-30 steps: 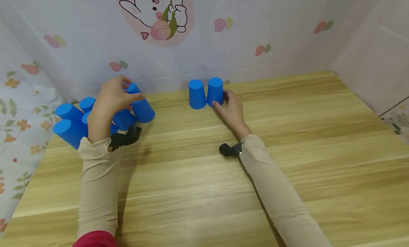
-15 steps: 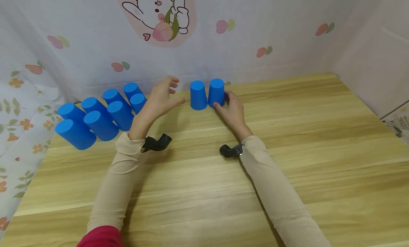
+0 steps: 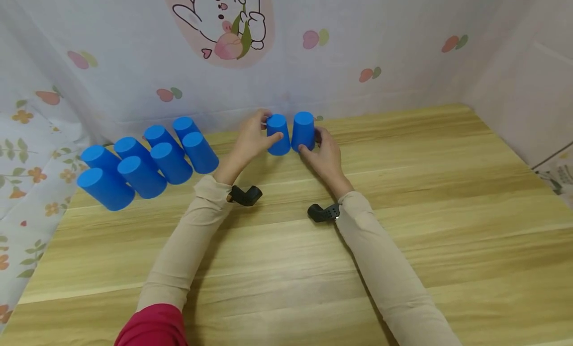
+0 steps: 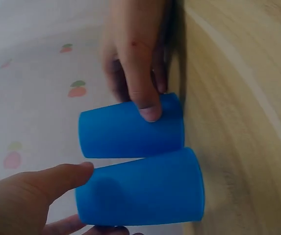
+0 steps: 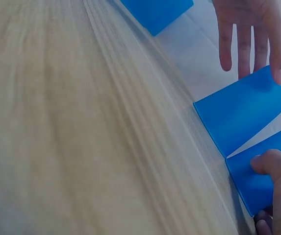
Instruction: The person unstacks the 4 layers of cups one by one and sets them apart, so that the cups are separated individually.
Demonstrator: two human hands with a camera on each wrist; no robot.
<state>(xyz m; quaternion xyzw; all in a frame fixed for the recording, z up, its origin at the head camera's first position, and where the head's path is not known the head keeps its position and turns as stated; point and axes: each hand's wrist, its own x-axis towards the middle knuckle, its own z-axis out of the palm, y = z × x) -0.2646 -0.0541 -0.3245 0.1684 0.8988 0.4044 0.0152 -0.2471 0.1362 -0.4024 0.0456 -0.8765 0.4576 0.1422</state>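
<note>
Two upside-down blue cups stand side by side at the back of the table. At the left cup, my left hand has its thumb by the near side and its fingers reaching behind; in the right wrist view those fingers look straight. My right hand holds the right cup low down, thumb in front and fingers round the far side. In the left wrist view the right thumb lies on that cup's wall, and the left thumb is at the other cup's edge.
At the left, several more upside-down blue cups stand in two slanting rows on the wooden table. A printed cloth hangs right behind the table's back edge. Each wrist carries a black camera mount.
My left hand has moved right, from above the rows of cups to the left cup of the pair. My right hand has kept its hold, and the cups have not moved.
</note>
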